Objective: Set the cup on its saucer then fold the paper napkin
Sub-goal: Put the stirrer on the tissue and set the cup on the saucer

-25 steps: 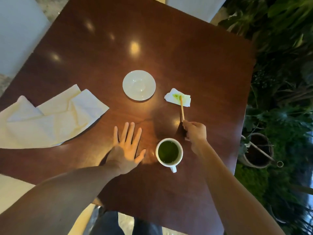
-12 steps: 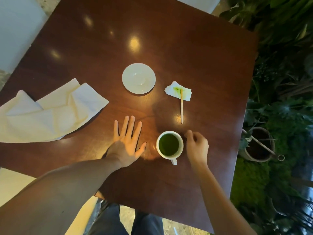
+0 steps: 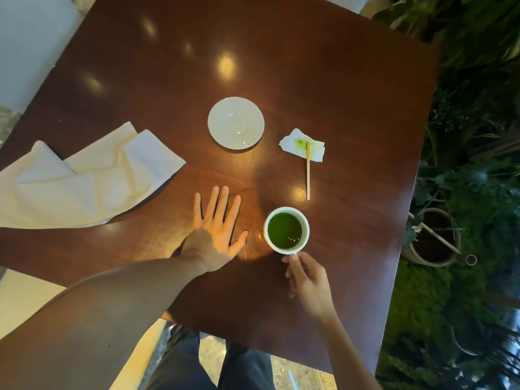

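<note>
Cup (image 3: 286,230) of white ceramic, filled with an opaque green drink, stands on the dark brown wooden worktop (image 3: 351,108) near its front edge, not on its saucer. The right hand (image 3: 308,278) reaches to the cup's near side, where the handle is; thumb and forefinger curl in at the base of the rim and pinch there, so this grip is clamped on the cup, though the handle itself is hidden under the fingers. The cup's base appears to rest on the wood.

The left hand (image 3: 216,235) lies flat on the worktop just left of the cup, palm down, fingers straight and slightly spread, thumb pointing toward the cup but apart from it; this grip is apart and holds nothing.

The white saucer (image 3: 235,123) sits bare, farther back and a little left of the cup, well apart from it. The large paper napkin (image 3: 90,178), cream-white and loosely creased with corners turned over, lies spread at the left side of the worktop, reaching out of view at the left edge.

To the right of the saucer a small crumpled tissue (image 3: 302,144) bears a green stain. A thin wooden stir stick (image 3: 308,171) lies with its far tip on that tissue and its near end pointing toward the cup, short of it.

No brand, label or writing can be read on anything. Green plants and a round pot (image 3: 433,243) stand beyond the right edge.
</note>
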